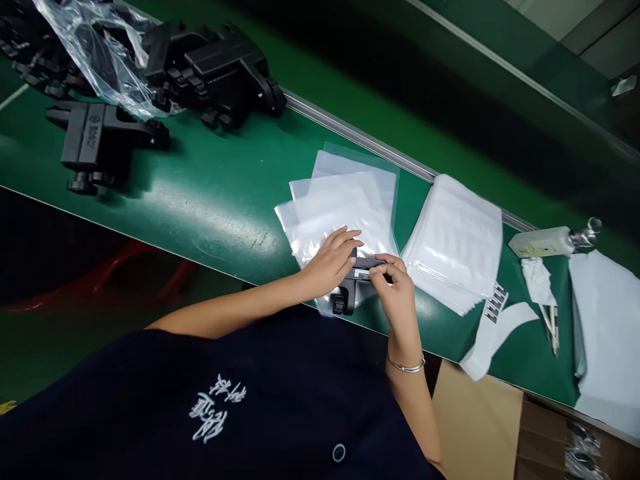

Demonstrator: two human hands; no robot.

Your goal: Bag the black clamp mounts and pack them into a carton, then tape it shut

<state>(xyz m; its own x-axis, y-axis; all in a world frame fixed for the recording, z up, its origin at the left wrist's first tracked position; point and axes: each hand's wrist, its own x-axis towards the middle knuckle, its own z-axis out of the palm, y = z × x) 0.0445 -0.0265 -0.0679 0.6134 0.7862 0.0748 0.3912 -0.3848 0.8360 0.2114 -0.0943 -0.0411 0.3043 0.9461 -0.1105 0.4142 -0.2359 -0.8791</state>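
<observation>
In front of my body a black plastic clamp bracket (349,293) with a small knob lies over clear plastic bags (345,200). My left hand (330,265) rests on the bracket's left part, its fingers stretched out and its thumb against the black body. My right hand (397,287) grips the right end, fingers curled behind it and thumb pressing beside a small white label (361,273) on the bracket's face. Part of the bracket is hidden under both hands.
Left on the green bench stand another black bracket (95,140) and more brackets (225,70) beside crumpled plastic film (100,60). Rightward are a stack of bags (457,233), a label strip (493,340), a bottle (543,243) and white sheets (607,327). Cardboard (477,417) stands below the edge.
</observation>
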